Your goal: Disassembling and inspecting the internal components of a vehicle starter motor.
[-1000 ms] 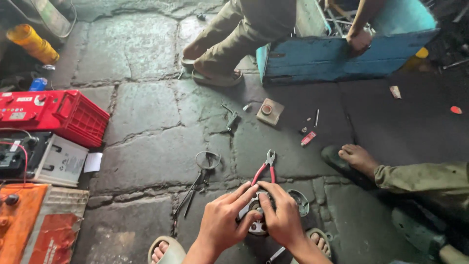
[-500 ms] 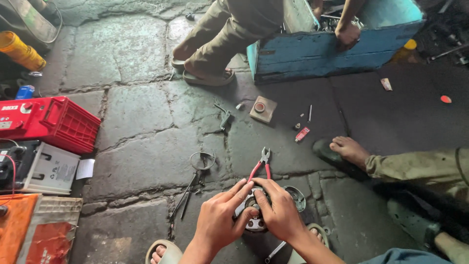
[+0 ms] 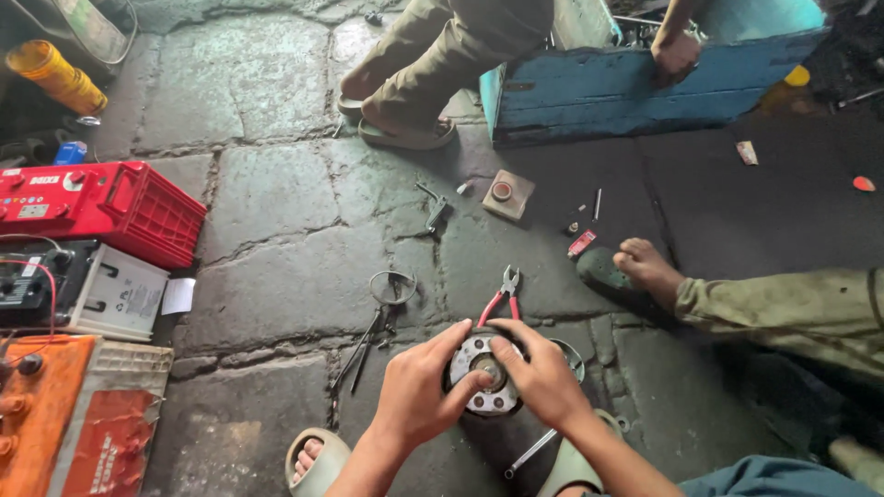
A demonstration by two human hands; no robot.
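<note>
My left hand [image 3: 416,391] and my right hand [image 3: 539,373] both grip a round metal disc part [image 3: 483,387] with holes around its face, held low over the stone floor. The right thumb presses near its centre hub. Just beyond the part lie red-handled pliers [image 3: 498,296]. A round metal cover [image 3: 571,354] peeks out behind my right hand. My sandalled left foot [image 3: 313,460] is below my left arm.
A wire ring and thin rods [image 3: 382,308] lie left of the pliers. Car batteries, a red one [image 3: 101,204], a white one [image 3: 120,293] and an orange one [image 3: 64,414], line the left. Another person's foot [image 3: 645,267] and a crouching person's legs [image 3: 424,74] by a blue box [image 3: 645,87] are ahead.
My hands have stayed on the disc part, turning it slightly. The view has shifted a little; the person at the blue box moved a hand along its edge.
</note>
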